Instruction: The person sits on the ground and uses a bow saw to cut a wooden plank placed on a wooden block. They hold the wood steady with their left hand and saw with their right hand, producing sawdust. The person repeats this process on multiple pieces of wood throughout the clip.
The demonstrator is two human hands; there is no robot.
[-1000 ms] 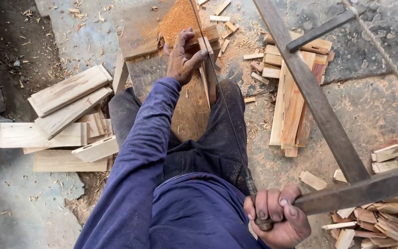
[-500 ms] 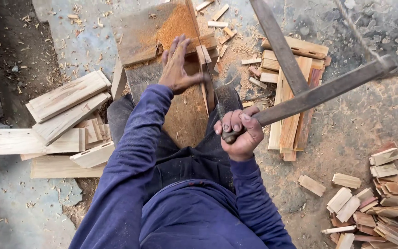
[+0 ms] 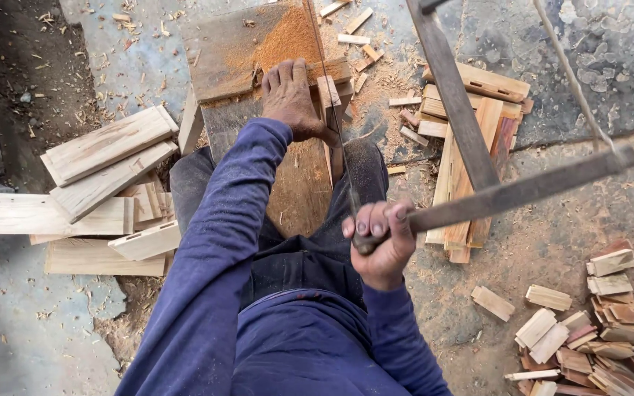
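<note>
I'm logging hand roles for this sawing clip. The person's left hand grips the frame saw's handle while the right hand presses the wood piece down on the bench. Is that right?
Not quite: the hands are swapped. In the head view the right hand grips the frame saw handle, while the left hand presses the wood piece down on the bench.

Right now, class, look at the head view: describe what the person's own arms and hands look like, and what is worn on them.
Both arms wear long, loose sleeves of dark blue cloth, creased along their length and ending at the wrists. The left hand and the right hand are bare: no gloves, and no rings or watch can be seen. The right hand's fingernails look dusty.
</note>
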